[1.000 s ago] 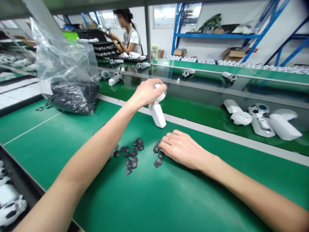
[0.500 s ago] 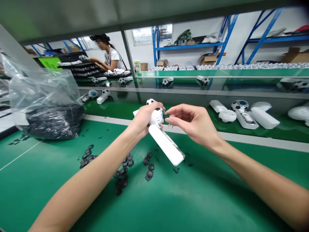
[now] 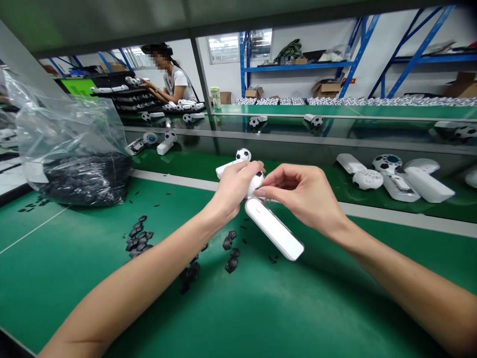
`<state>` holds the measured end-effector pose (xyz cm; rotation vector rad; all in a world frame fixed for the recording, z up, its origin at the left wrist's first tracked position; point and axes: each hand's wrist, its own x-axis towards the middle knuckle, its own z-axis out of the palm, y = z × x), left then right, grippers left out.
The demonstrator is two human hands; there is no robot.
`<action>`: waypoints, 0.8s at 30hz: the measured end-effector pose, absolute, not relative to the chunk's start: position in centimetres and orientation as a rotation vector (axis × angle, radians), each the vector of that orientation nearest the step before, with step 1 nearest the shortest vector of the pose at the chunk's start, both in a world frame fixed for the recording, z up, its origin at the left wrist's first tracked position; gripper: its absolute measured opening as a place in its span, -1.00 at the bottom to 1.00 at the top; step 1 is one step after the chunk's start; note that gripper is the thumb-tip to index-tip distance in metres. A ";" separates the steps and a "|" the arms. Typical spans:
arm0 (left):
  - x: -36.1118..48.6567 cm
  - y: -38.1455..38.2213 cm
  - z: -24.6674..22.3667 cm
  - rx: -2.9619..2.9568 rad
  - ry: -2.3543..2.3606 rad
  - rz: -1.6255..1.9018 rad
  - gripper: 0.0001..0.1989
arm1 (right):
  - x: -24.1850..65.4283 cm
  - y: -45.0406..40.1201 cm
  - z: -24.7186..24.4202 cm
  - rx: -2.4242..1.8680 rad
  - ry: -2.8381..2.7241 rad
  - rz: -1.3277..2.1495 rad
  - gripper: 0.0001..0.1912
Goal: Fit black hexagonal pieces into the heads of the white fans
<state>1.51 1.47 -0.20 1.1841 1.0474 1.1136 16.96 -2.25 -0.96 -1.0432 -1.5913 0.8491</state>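
Observation:
My left hand [image 3: 234,186] is wrapped round the ball-shaped head of a white device [image 3: 275,228], whose long handle points down and to the right. At the right side of that head, my right hand [image 3: 301,191] has thumb and fingers pinched together; whatever lies between the fingertips is too small to make out. Just beyond my left hand lies another white device with a football-patterned ball [image 3: 243,154]. Below the hands, small black pentagon pieces [image 3: 231,263] are scattered on the green table [image 3: 261,313], with thin black slivers [image 3: 274,259] near them.
A clear plastic bag [image 3: 82,174] of black pieces stands at the left. More white devices [image 3: 398,179] lie on the green strip at the right. Behind are a conveyor with devices, blue shelving [image 3: 298,67] and a person [image 3: 173,82] holding a device.
The head of the held device has turned, and its handle now sits further right. My right fingertips have come up against the head. The camera view has shifted slightly.

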 end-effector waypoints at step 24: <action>0.2 1.4 3.0 1.632 1.064 1.363 -0.79 | 16.9 -1.6 -2.4 -1.099 -1.757 0.221 -0.64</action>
